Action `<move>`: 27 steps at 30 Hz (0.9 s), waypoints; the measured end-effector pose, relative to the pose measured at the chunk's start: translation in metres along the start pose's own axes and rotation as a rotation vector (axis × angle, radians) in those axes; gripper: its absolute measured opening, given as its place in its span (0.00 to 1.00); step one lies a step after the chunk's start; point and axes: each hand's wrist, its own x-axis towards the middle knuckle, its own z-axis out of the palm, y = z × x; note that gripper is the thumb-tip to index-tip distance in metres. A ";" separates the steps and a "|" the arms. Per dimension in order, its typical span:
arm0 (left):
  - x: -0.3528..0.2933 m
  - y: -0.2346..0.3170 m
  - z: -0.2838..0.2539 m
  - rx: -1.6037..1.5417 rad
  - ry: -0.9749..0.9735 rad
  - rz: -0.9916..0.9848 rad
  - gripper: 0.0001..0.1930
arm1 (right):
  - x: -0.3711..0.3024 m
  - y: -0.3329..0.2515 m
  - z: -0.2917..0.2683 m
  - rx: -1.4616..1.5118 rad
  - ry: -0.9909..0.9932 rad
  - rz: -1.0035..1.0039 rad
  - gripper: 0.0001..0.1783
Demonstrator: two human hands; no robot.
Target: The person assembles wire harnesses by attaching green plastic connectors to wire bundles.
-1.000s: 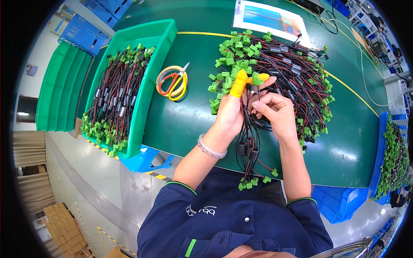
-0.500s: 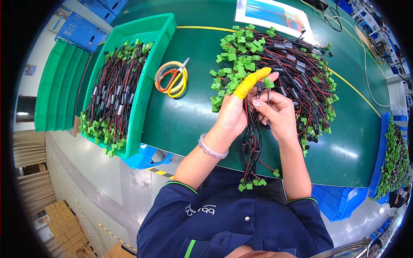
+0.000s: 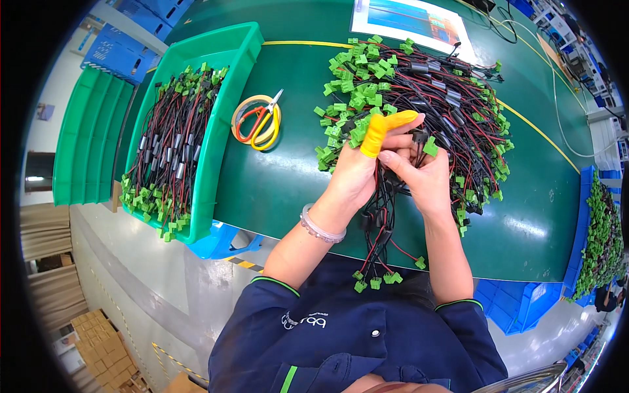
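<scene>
My left hand (image 3: 357,170), with a yellow cover on its thumb, is closed around a small bundle of red and black wire cables (image 3: 381,219). The bundle hangs down past the table edge, and green connectors (image 3: 375,283) show at its lower ends. My right hand (image 3: 429,185) pinches at the upper part of the same bundle, thumb and fingers meeting my left fingertips. A green connector (image 3: 430,147) sticks up by the right fingers, beside a small black part (image 3: 419,136). The fingers partly hide the wires between them. Just beyond both hands spreads a big pile of similar cables (image 3: 452,98).
A green tray (image 3: 226,131) of cables stands at the left. Between it and the pile lie scissors (image 3: 272,121) on a tape roll (image 3: 244,108). A printed sheet (image 3: 413,26) lies at the back. At the right is a blue bin (image 3: 578,242) of cables.
The green connector by my right fingers has shifted slightly right and nearer, and turned. My left thumb has bent more sharply across. The hanging cable ends have swung slightly left.
</scene>
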 end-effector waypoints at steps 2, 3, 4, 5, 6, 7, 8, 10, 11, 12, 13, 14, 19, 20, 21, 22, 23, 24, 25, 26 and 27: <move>0.000 0.000 0.002 -0.088 -0.007 -0.024 0.31 | 0.000 -0.001 0.001 0.050 0.015 0.034 0.08; 0.000 0.001 0.003 -0.137 -0.008 -0.035 0.31 | 0.000 -0.002 0.002 0.076 0.019 0.052 0.08; -0.001 0.001 0.004 -0.130 0.007 -0.056 0.30 | 0.000 -0.002 0.003 0.099 0.033 0.051 0.08; -0.002 0.002 0.005 -0.094 0.039 -0.039 0.28 | 0.000 -0.002 0.004 0.124 0.015 0.030 0.08; -0.002 0.001 0.006 -0.058 0.069 -0.022 0.27 | 0.000 -0.002 0.004 0.130 0.008 0.032 0.08; -0.002 0.001 0.007 -0.023 0.099 -0.008 0.26 | -0.001 -0.002 0.004 0.137 0.003 0.036 0.07; -0.002 0.000 0.007 -0.026 0.099 0.015 0.23 | 0.000 -0.001 0.005 0.070 0.002 -0.026 0.07; -0.002 -0.001 0.007 -0.037 0.102 0.007 0.22 | 0.000 0.001 0.004 0.088 0.023 -0.012 0.07; -0.001 -0.001 0.006 -0.047 0.104 0.009 0.22 | 0.000 0.001 0.003 0.096 0.032 -0.005 0.06; -0.001 -0.001 0.005 -0.049 0.100 0.008 0.21 | 0.001 0.003 0.002 0.120 0.056 -0.001 0.06; -0.001 -0.002 0.003 -0.052 0.097 0.009 0.21 | 0.001 0.004 0.000 0.190 0.043 0.060 0.06; -0.001 -0.001 0.001 -0.063 0.075 0.009 0.20 | 0.002 0.005 -0.003 0.262 0.017 0.129 0.07; 0.000 -0.002 -0.006 -0.083 0.027 0.014 0.18 | 0.005 0.008 -0.015 0.558 -0.188 0.302 0.07; 0.000 -0.003 -0.006 -0.084 0.067 0.015 0.18 | 0.004 0.009 -0.015 0.508 -0.174 0.267 0.07; -0.001 -0.004 -0.005 -0.117 0.074 0.050 0.18 | 0.003 0.009 -0.014 0.444 -0.144 0.228 0.07; -0.001 -0.005 -0.002 -0.143 0.124 0.063 0.18 | 0.002 0.010 -0.013 0.385 -0.144 0.195 0.07; -0.002 -0.006 -0.001 -0.176 0.156 0.088 0.18 | 0.001 0.010 -0.012 0.358 -0.119 0.179 0.07; -0.001 -0.005 0.000 -0.163 0.180 0.058 0.18 | 0.001 0.011 -0.011 0.335 -0.122 0.167 0.07; -0.001 -0.005 0.001 -0.155 0.187 0.042 0.18 | 0.002 0.011 -0.010 0.310 -0.111 0.147 0.07; -0.001 -0.003 0.000 -0.154 0.173 0.028 0.18 | 0.001 0.012 -0.007 0.240 -0.063 0.121 0.09; -0.001 -0.001 -0.001 -0.171 0.151 0.026 0.18 | 0.000 0.012 -0.006 0.203 -0.107 0.108 0.09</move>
